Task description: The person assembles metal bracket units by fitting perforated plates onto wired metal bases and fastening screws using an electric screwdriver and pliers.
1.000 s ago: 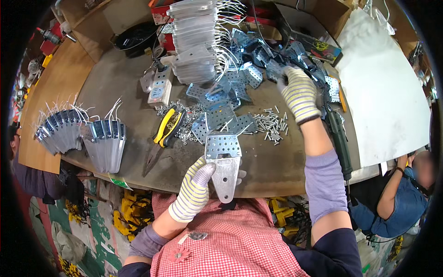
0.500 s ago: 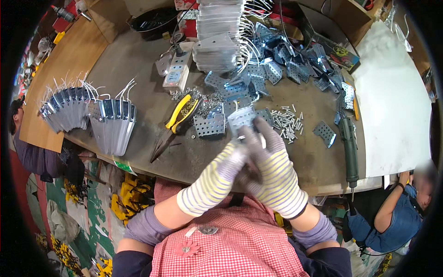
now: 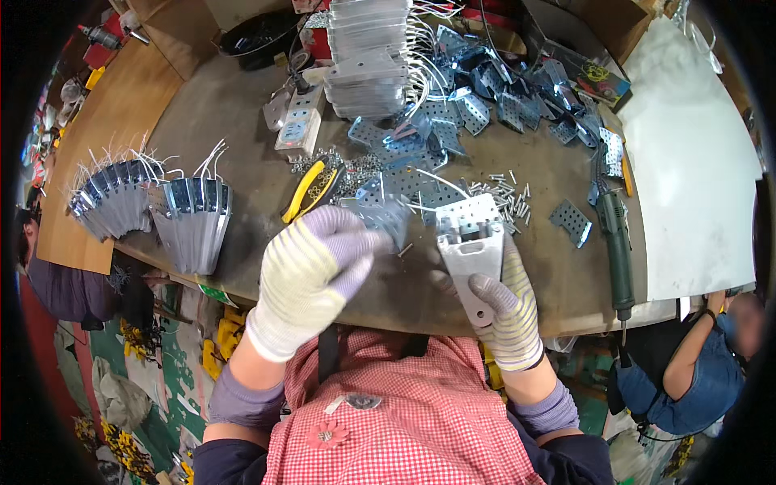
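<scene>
In my right hand is a tapered silver metal piece, with a perforated bracket at its wide upper end and a white wire beside it. The fingers wrap the piece from both sides, thumb on its front. My left hand, in a striped glove like the other, reaches over the near table. Its fingers close at the edge of a loose perforated metal plate, which is smeared by motion. Yellow-handled pliers lie just beyond; my left hand hides their jaws.
Loose screws and nuts lie in piles. Perforated brackets heap up behind, beside stacked silver pieces. Assembled pieces with wires stand left. A green power screwdriver lies right. A person sits at lower right.
My hands, together before, have parted. The left moved leftward to the loose plate, which has shifted and blurred. My right hand now shows the tapered piece upright, facing up.
</scene>
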The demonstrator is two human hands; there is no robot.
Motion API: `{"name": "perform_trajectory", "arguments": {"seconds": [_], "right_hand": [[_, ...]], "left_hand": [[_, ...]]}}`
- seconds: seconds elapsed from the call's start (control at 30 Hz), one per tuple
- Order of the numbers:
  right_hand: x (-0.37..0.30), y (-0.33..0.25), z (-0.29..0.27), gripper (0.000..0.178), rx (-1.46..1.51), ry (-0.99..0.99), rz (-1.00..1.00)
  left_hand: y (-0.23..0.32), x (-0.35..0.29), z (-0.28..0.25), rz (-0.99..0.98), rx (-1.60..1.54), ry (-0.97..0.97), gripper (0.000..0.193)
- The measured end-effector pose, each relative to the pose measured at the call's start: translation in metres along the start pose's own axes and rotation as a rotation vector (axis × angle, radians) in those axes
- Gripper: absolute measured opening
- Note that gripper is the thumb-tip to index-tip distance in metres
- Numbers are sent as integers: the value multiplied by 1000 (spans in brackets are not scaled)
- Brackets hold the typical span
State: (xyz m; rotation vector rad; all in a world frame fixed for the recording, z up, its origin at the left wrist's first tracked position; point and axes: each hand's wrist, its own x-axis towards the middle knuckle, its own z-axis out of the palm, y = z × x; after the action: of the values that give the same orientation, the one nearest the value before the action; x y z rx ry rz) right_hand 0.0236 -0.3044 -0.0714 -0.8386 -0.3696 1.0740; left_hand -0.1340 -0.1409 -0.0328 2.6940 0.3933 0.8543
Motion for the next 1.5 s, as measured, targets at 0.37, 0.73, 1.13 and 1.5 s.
{"name": "perform_trajectory", "arguments": {"seconds": [0.37,0.73,1.13,1.5], "right_hand": [[-8,18,24,87,186,-168,278],[-15,19,35,88,154,-234,301],[-16,23,36,87,126,-277,296],[-25,41,33,83,-906,-182,-187]], "left_hand": [[11,-21,16,26,-110,196,22],[-1,-14,10,-6,32,228,28],[-3,-10,12,77,0,249,23],[26,-27,30,-333,-474,128,70]]}}
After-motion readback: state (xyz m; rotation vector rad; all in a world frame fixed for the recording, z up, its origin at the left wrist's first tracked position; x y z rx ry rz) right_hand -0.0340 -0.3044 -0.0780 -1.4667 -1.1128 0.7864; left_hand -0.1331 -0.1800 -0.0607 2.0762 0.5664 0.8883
